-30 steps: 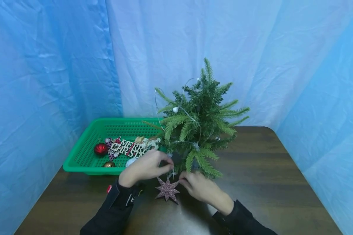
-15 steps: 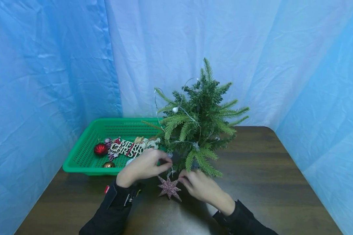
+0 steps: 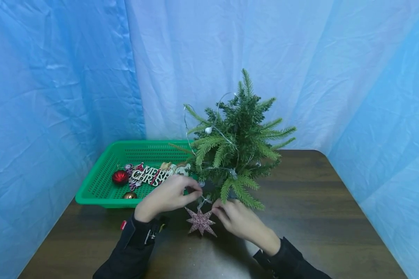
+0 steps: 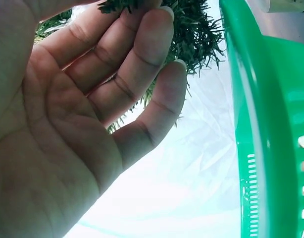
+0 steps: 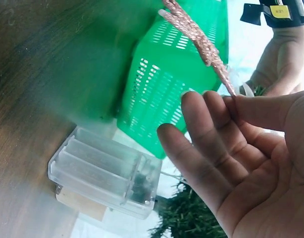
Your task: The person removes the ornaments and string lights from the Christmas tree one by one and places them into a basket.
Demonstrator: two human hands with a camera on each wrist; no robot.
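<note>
A pink glitter star ornament [image 3: 200, 222] hangs upright in front of the small artificial Christmas tree [image 3: 242, 128]. My right hand [image 3: 242, 221] pinches one point of it between thumb and finger; the right wrist view shows the star [image 5: 199, 42] edge-on, the other fingers spread. At its top is a pale ribbon [image 3: 205, 200], with the pinched thumb and fingertips of my left hand [image 3: 169, 195] right at its end. In the left wrist view, the left hand's fingers [image 4: 164, 96] curve up beside dark green needles [image 4: 196, 42], hiding the pinch.
Left of the tree stands a green basket [image 3: 101, 202] with a red bauble [image 3: 120, 177], a gold bauble [image 3: 129, 195] and a Merry Christmas sign [image 3: 148, 175]. A wire of lights [image 3: 208, 130] winds round the tree. Near its base is a clear battery box [image 5: 100, 166] on the brown table [image 3: 307, 217].
My left hand has drawn slightly left and up, baring more of the ribbon. The star has risen a little and shifted right. My right hand stays nearly in place.
</note>
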